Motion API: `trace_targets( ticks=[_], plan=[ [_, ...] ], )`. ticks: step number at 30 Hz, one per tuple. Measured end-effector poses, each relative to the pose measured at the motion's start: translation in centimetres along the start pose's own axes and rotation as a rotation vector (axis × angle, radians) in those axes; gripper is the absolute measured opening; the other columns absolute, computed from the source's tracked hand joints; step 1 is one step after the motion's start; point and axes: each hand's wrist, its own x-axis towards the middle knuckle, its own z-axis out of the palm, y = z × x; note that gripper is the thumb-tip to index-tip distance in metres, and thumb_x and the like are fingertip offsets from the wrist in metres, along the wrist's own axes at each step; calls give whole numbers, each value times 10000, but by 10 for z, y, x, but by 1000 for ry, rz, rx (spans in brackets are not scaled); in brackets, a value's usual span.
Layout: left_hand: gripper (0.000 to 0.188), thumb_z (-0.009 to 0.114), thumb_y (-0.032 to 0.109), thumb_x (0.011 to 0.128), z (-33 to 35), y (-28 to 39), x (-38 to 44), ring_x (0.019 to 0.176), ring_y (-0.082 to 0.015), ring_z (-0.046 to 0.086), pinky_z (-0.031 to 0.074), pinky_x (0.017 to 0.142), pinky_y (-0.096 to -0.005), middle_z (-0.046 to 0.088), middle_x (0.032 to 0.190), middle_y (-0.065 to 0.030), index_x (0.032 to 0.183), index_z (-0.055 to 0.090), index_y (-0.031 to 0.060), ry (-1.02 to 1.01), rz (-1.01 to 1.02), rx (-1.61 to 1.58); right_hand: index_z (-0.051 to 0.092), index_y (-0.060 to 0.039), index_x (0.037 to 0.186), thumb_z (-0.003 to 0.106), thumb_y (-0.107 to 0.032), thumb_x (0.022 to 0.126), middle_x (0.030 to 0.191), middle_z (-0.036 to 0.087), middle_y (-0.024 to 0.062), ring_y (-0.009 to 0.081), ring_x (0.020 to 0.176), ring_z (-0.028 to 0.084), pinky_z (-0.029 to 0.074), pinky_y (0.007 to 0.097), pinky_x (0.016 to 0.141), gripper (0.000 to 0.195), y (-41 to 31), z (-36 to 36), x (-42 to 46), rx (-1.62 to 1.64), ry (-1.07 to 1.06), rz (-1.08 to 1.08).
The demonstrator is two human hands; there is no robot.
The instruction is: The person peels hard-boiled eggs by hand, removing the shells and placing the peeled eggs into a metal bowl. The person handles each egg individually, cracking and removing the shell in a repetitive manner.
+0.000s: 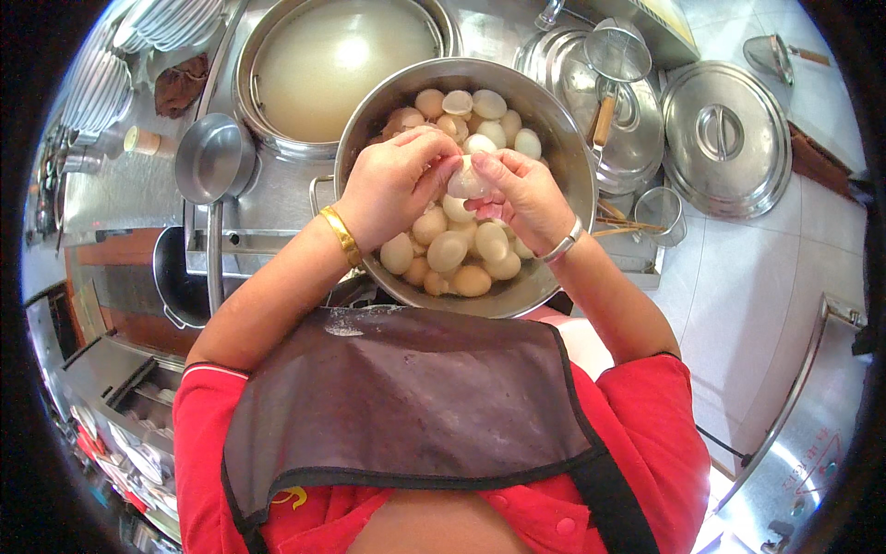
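Observation:
A large stainless steel pot [573, 242] stands before me, holding many eggs [447, 251], white and brownish, that seem to lie in water. Over its middle, my right hand [516, 194] holds a whitish egg [468, 181] between thumb and fingers. My left hand [408, 176] is at the egg's left side, its thumb and fingertips pinched together near the shell. Whether a bit of shell is between those fingertips cannot be told. Several cracked shells lie among the eggs at the pot's far side.
Behind left stands a wide pot of cloudy liquid [342, 62]. A steel ladle [214, 159] lies left of it, near stacked plates [166, 24] and a brown cloth [181, 84]. Right are metal lids [727, 138], a wooden-handled strainer [617, 52] and a wire basket [660, 216].

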Motion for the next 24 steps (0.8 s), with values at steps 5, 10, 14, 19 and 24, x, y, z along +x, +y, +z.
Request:
trace_targets(
  ticks=[5,10,14,19,24],
  plan=[
    [101,624,62,830,1,-2,1,806,-220,601,496,689,-308,606,892,-105,916,580,31,7,5,-85,575,-11,992,648,-393,840,867,638,86,144,707,634,512,230,611,417,-3,0,-2,-42,-18,-23],
    [119,634,62,825,-3,6,3,837,-200,589,489,690,-299,601,903,-102,925,579,31,-76,-28,-157,578,-24,947,645,-404,839,840,634,71,118,657,622,502,208,563,401,0,-3,1,-65,9,-66],
    [130,630,76,838,0,-2,2,811,-188,592,488,687,-293,602,883,-95,944,572,29,-24,21,-156,576,-26,934,648,-411,835,820,633,68,110,632,618,494,194,526,404,0,2,3,-105,40,-100],
    [109,594,108,879,-1,3,1,759,-177,597,487,675,-296,608,843,-101,929,552,20,-18,-108,-135,587,-17,927,660,-398,828,820,638,83,116,636,624,501,203,523,400,-1,2,4,-143,27,-115],
    [111,576,113,894,3,-3,-1,680,-169,595,488,621,-282,608,792,-97,911,532,12,38,-116,-111,598,-3,938,664,-375,831,838,643,95,127,651,628,502,214,544,393,-3,3,3,-167,4,-126]
  ],
)
